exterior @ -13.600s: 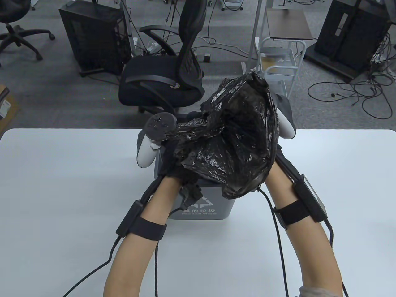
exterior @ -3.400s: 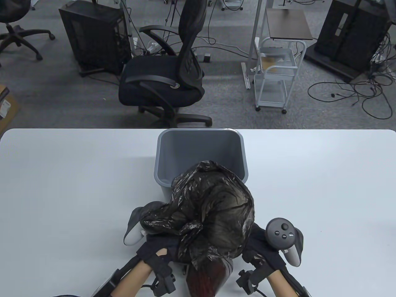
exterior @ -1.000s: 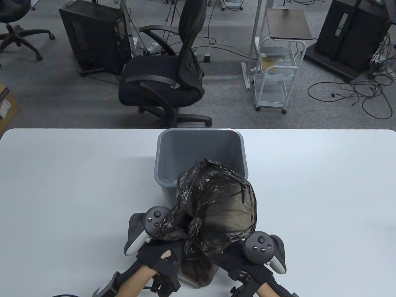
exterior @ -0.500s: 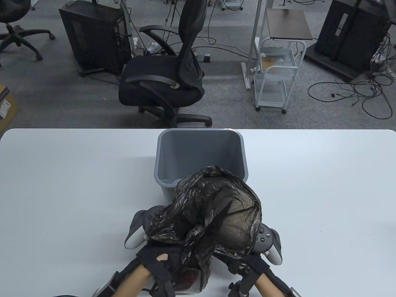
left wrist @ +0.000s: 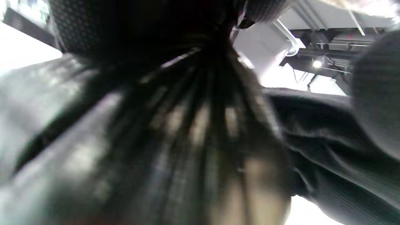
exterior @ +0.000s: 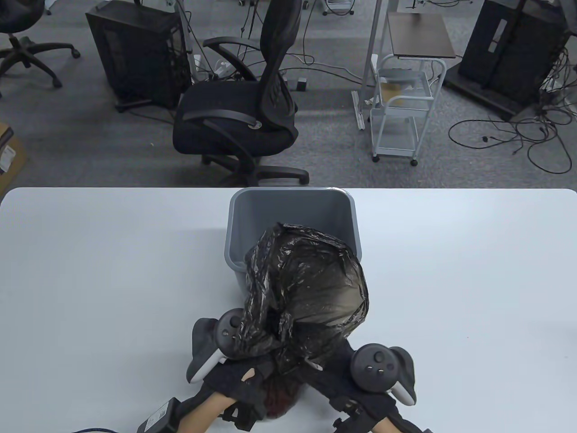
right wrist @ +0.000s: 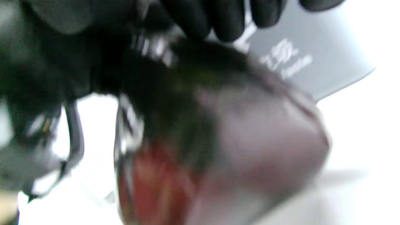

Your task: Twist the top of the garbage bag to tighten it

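Note:
The black garbage bag [exterior: 311, 293] is out of the bin, at the table's near edge. Its loose top flares up above both hands. Its filled body, with something red inside [exterior: 277, 401], hangs low between the wrists. My left hand [exterior: 239, 381] grips the gathered neck from the left. In the left wrist view the pleats [left wrist: 203, 125] run up into its gloved fingers [left wrist: 131, 28]. My right hand [exterior: 338, 383] grips the neck from the right. In the right wrist view its fingers [right wrist: 203, 18] curl over the neck above the reddish body [right wrist: 193, 156].
An empty grey waste bin [exterior: 239, 225] stands just behind the bag, also in the right wrist view [right wrist: 297, 62]. The white table [exterior: 90, 270] spreads to both sides. An office chair [exterior: 243, 112] and a white cart [exterior: 401, 108] stand on the floor beyond the far edge.
Over the last second the loose top swung right, then back left and higher. The right tracker, half hidden by the bag, is in full view again. Both hands kept hold of the neck.

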Action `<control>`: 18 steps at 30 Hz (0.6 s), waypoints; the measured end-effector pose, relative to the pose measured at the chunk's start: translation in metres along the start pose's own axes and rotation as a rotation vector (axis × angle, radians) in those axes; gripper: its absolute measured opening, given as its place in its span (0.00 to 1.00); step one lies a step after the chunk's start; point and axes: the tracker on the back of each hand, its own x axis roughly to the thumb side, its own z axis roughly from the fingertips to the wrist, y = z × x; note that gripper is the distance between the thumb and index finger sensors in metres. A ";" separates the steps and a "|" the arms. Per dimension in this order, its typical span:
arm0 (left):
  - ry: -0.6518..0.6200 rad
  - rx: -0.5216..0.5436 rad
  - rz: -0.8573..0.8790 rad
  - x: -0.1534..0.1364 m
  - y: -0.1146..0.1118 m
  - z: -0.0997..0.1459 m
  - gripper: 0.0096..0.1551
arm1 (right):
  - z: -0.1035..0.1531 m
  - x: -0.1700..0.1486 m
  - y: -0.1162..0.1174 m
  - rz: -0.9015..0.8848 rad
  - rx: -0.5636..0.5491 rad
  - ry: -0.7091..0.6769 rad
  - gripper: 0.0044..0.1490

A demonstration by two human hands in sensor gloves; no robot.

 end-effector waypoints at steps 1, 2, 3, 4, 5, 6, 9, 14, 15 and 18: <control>-0.005 -0.003 0.008 0.002 0.000 0.001 0.27 | -0.002 0.003 0.005 0.033 0.027 0.001 0.63; -0.007 -0.023 0.020 0.003 0.000 0.003 0.27 | -0.003 0.006 0.008 0.091 0.022 0.011 0.63; -0.011 -0.035 0.028 0.003 0.000 0.004 0.27 | -0.003 0.007 0.008 0.138 -0.001 0.024 0.60; -0.016 -0.050 0.042 0.003 0.001 0.005 0.27 | -0.002 0.007 0.006 0.184 -0.021 0.034 0.56; -0.036 -0.073 0.057 0.003 0.001 0.005 0.27 | -0.002 0.004 0.003 0.200 -0.031 0.028 0.52; -0.071 -0.100 0.080 0.003 0.001 0.004 0.27 | -0.002 0.002 0.001 0.182 -0.031 0.032 0.49; -0.135 -0.229 0.222 0.000 -0.004 -0.003 0.27 | -0.003 -0.010 -0.006 0.108 -0.044 0.057 0.45; -0.173 -0.332 0.299 -0.008 -0.015 -0.015 0.26 | -0.005 -0.028 -0.014 0.102 -0.062 0.120 0.41; -0.174 -0.340 0.306 -0.010 -0.017 -0.017 0.26 | -0.005 -0.031 -0.014 0.083 -0.070 0.137 0.40; -0.164 -0.376 0.364 -0.017 -0.019 -0.023 0.25 | -0.007 -0.036 -0.013 0.040 -0.060 0.158 0.38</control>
